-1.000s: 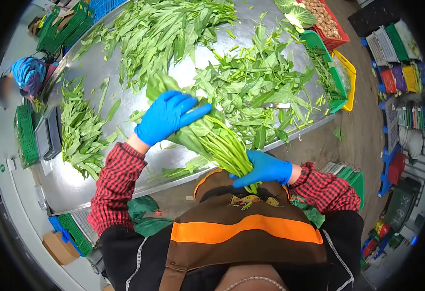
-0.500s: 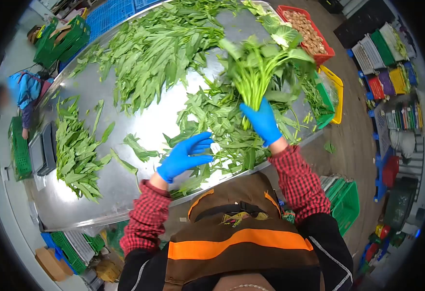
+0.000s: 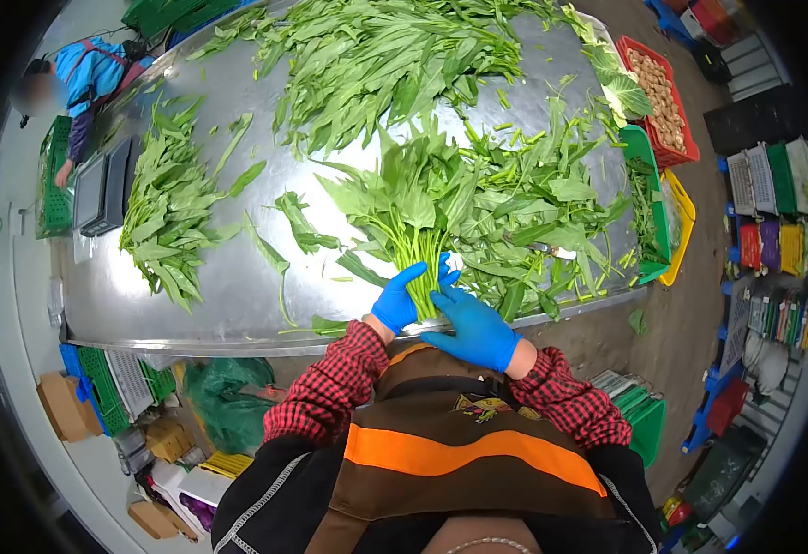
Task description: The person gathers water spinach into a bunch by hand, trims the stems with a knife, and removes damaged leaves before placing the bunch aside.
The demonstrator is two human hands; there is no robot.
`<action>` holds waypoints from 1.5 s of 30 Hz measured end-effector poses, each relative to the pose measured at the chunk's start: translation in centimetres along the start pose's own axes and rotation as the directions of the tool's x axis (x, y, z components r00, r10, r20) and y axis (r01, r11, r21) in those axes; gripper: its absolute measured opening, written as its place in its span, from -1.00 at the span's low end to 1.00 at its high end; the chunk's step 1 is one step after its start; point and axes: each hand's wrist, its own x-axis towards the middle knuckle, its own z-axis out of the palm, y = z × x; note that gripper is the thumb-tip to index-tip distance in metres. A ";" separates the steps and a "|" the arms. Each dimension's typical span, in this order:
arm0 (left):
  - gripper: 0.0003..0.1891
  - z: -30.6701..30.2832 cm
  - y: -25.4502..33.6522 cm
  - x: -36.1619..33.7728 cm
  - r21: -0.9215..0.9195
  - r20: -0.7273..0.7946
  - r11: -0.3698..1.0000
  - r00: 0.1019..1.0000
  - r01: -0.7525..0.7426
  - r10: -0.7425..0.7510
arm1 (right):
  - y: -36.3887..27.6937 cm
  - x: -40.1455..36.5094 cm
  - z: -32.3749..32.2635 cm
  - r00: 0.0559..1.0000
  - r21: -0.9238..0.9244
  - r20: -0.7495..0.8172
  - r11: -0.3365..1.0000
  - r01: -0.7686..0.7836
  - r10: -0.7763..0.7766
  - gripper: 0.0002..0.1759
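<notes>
A bunch of water spinach [image 3: 418, 212], leaves pointing away from me and pale stems toward my body, stands over the near edge of the steel table [image 3: 238, 323]. My left hand [image 3: 402, 297], in a blue glove, is closed around the stems from the left. On the other side, my right hand [image 3: 476, 328], also gloved in blue, lies against the lower stems with its fingers stretched out. Loose water spinach [image 3: 551, 198] is scattered beside the bunch to the right. Among it lies a small item with a whitish end [image 3: 556, 251], perhaps a knife.
A big heap of greens [image 3: 376, 65] covers the far side, and a smaller pile [image 3: 168, 208] lies left by a dark scale [image 3: 104, 189]. At the right edge are a green crate [image 3: 648, 208] and a red crate [image 3: 676, 97]. A person in blue [image 3: 90, 78] stands far left.
The bunch has come down and toward my body from my raised right hand. My left hand, open before, now grips the stems, while my right hand has shifted to their lower end.
</notes>
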 end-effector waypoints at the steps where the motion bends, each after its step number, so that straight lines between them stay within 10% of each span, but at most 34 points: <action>1: -0.44 -0.1 0.1 -0.1 -0.002 0.004 1.000 1.000 0.000 0.000 | -0.1 0.0 0.0 0.998 -0.010 -0.031 0.999 0.046 -0.047 -0.23; 9: -0.39 -0.9 1.5 -1.3 -0.011 -0.005 0.999 0.999 0.052 -0.052 | 0.4 0.0 0.3 0.990 -0.015 -0.076 0.993 0.114 -0.115 -0.45; 11: -0.45 -2.8 2.5 -1.9 0.014 -0.021 0.999 0.999 0.040 -0.040 | 0.5 0.6 -0.2 0.971 0.227 -0.204 0.959 0.170 -0.124 -0.55; 12: -0.57 -4.9 3.1 -2.7 0.627 -0.101 0.774 0.975 -0.092 0.198 | 0.5 0.8 -0.4 0.976 0.233 -0.205 0.965 0.125 -0.077 -0.57; 13: -0.70 2.1 4.6 -4.6 0.442 -0.236 0.897 0.966 0.007 0.109 | 0.6 1.0 -0.5 0.978 0.234 -0.209 0.969 0.077 -0.028 -0.59; 16: -0.67 3.9 11.8 -7.9 0.952 -0.166 0.298 0.935 0.069 0.313 | 1.5 2.4 -0.7 0.981 0.300 -0.193 0.952 0.069 -0.010 -0.58; 18: -0.54 3.2 17.5 -10.9 0.965 0.013 -0.215 0.788 0.152 0.616 | 2.1 3.8 -0.8 0.980 0.149 -0.196 0.989 -0.010 0.039 -0.57; 21: -0.44 4.2 27.1 -16.4 0.828 0.175 -0.471 0.658 0.305 0.733 | 1.8 6.1 -0.3 0.987 0.094 -0.151 0.994 -0.047 0.061 -0.57; 26: -0.36 11.3 41.3 -24.4 0.626 0.276 -0.540 0.488 0.563 0.828 | -0.3 10.4 2.2 0.994 0.089 -0.103 0.996 -0.029 0.038 -0.55; 32: -0.40 14.0 57.3 -31.7 0.537 0.267 -0.594 0.547 0.599 0.793 | -2.7 15.0 4.9 0.999 0.064 0.053 0.998 -0.015 0.011 -0.57; 36: -0.64 9.2 63.8 -34.2 -0.196 0.129 -0.350 0.378 0.916 0.917 | -3.8 18.4 4.7 0.997 -0.032 0.080 0.999 0.010 -0.008 -0.59; 39: -0.83 0.3 68.2 -38.1 -0.236 0.224 -0.394 0.445 0.888 0.867 | -5.2 21.5 3.0 0.977 -0.031 0.180 0.993 -0.113 0.116 -0.67; 40: -0.82 -3.1 70.3 -39.3 -0.099 0.180 -0.250 0.264 0.963 0.947 | -4.7 22.0 2.7 0.995 0.023 0.096 0.999 -0.034 0.032 -0.68; 41: -0.78 -4.2 70.5 -39.9 -0.152 0.150 -0.261 0.284 0.953 0.947 | -4.1 22.7 2.3 0.998 0.058 0.011 0.996 0.068 -0.068 -0.70; 45: -0.37 -4.9 69.7 -40.1 -0.108 0.134 -0.169 0.183 0.980 0.974 | -1.5 26.0 -4.3 0.937 0.465 -0.173 0.864 -0.195 0.304 -0.64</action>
